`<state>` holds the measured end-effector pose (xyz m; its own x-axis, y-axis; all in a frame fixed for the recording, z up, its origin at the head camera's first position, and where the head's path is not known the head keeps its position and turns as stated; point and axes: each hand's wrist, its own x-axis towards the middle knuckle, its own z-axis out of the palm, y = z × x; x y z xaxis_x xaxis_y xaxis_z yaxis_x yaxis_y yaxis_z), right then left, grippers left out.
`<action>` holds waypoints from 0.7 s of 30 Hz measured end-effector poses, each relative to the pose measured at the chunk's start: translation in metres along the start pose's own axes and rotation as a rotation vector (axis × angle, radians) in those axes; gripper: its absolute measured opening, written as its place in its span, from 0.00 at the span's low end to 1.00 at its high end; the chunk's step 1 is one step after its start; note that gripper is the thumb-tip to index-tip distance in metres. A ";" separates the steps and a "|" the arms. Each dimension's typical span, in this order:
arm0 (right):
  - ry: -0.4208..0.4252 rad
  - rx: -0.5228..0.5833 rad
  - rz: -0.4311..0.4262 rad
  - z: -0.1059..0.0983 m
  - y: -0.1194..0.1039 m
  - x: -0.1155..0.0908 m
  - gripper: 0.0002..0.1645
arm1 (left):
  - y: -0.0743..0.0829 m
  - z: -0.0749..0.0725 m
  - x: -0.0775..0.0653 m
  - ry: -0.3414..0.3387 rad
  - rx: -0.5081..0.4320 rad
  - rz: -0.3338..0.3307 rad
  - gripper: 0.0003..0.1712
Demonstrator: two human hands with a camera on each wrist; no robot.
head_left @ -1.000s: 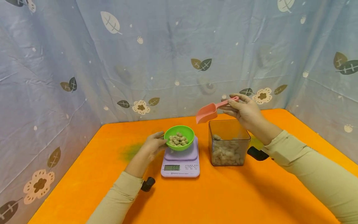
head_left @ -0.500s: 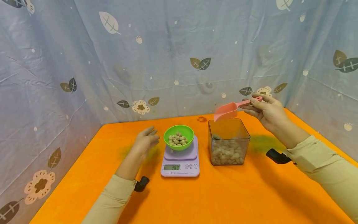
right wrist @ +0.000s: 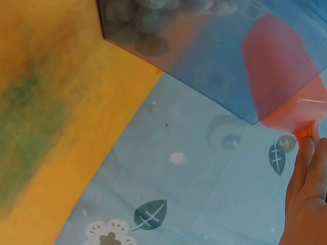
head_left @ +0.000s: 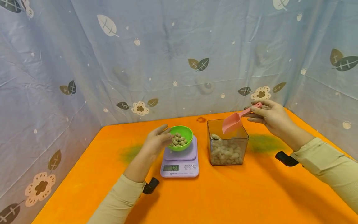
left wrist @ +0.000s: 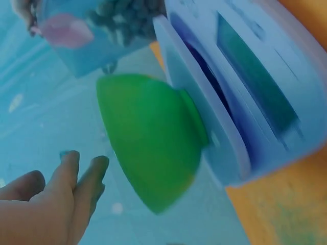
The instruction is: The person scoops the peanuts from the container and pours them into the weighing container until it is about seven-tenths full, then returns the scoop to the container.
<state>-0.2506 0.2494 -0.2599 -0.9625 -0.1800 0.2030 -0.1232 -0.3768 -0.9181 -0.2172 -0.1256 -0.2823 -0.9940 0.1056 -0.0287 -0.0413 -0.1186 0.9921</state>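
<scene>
My right hand (head_left: 272,116) pinches the handle of a pink scoop (head_left: 232,122), whose blade tips down into the mouth of a transparent brown bin (head_left: 227,155). Unshelled peanuts (head_left: 225,152) fill the lower part of that bin. On a lilac kitchen scale (head_left: 180,163) sits a green bowl (head_left: 188,132) holding several peanuts. My left hand (head_left: 155,141) hovers at the bowl's left side with its fingers extended; in the left wrist view a gap separates the fingertips from the bowl (left wrist: 150,138). The scale's display (head_left: 171,168) is lit and seems to read 383, decimal point unclear.
An orange cloth (head_left: 212,196) covers the table, with greenish stains on both sides. Pale blue patterned curtains (head_left: 167,62) enclose the back and sides. Black wrist-camera mounts (head_left: 286,158) stick out below both sleeves.
The scoop has moved right and then dipped into the bin's opening. My left hand drew back from the bowl, then came near it again. The scale's reading fell from about 600.
</scene>
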 end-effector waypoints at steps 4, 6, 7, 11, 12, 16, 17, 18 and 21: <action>-0.011 -0.067 0.000 0.003 0.001 0.002 0.08 | -0.003 0.014 0.000 -0.006 0.022 -0.015 0.34; -0.010 -0.155 0.005 0.006 0.002 0.003 0.08 | -0.005 0.021 0.000 -0.010 0.032 -0.017 0.33; -0.006 -0.225 0.006 0.008 0.002 0.004 0.08 | -0.006 0.024 0.000 -0.015 0.033 -0.016 0.33; 0.000 -0.546 -0.015 0.015 0.008 0.007 0.19 | -0.012 0.040 0.003 -0.073 0.032 -0.011 0.33; -0.004 -0.608 -0.022 0.016 0.009 0.008 0.20 | -0.014 0.045 0.004 -0.089 0.027 -0.015 0.33; -0.035 -0.724 -0.024 0.021 0.017 0.010 0.22 | -0.018 0.063 0.009 -0.146 0.026 -0.048 0.33; -0.042 -0.732 -0.017 0.022 0.018 0.010 0.22 | -0.019 0.068 0.010 -0.152 0.028 -0.059 0.33; -0.046 -0.740 -0.010 0.023 0.019 0.010 0.21 | -0.020 0.072 0.011 -0.157 0.027 -0.070 0.33; -0.057 -0.764 0.010 0.027 0.021 0.012 0.21 | -0.023 0.083 0.015 -0.167 0.047 -0.094 0.32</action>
<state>-0.2581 0.2150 -0.2681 -0.9530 -0.2345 0.1917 -0.2675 0.3546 -0.8959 -0.2228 -0.0394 -0.2956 -0.9552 0.2766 -0.1049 -0.1246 -0.0547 0.9907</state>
